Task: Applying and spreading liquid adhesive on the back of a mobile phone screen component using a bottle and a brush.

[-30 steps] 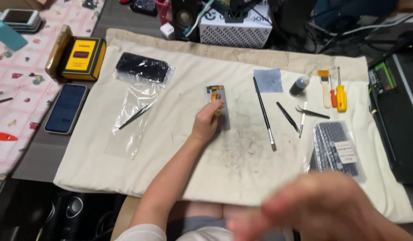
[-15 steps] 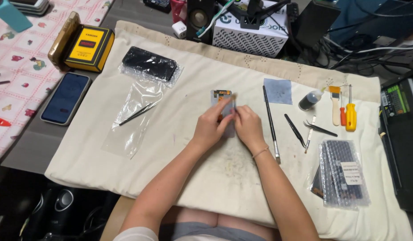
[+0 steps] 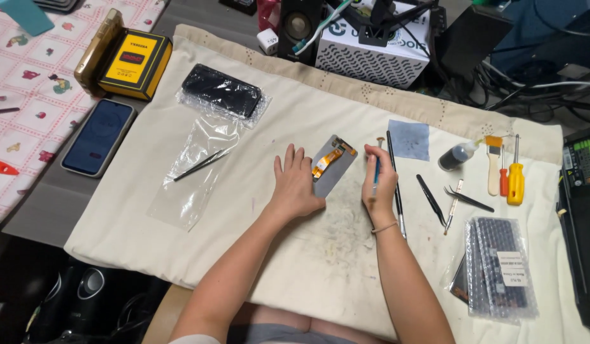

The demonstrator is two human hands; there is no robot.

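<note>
A grey phone screen panel (image 3: 333, 167) with an orange flex cable lies face down on the cream cloth (image 3: 256, 267). My left hand (image 3: 295, 185) rests flat on the cloth, fingers spread, touching the panel's left edge. My right hand (image 3: 379, 181) is closed around a thin blue-handled tool (image 3: 376, 167), held upright just right of the panel. A long dark rod (image 3: 395, 185) lies beside that hand.
Black tweezers (image 3: 430, 199), metal tweezers (image 3: 465, 199), a small bottle (image 3: 459, 155), a brush and screwdrivers (image 3: 515, 172) lie to the right. A bagged part (image 3: 502, 267) sits lower right. Clear bags, a dark phone (image 3: 222, 91), a blue phone (image 3: 99, 136) and a yellow box (image 3: 130, 64) lie to the left.
Both hands were together on the panel half a second ago. Now they have parted: the left lies flat beside it, and the right holds the blue-handled tool.
</note>
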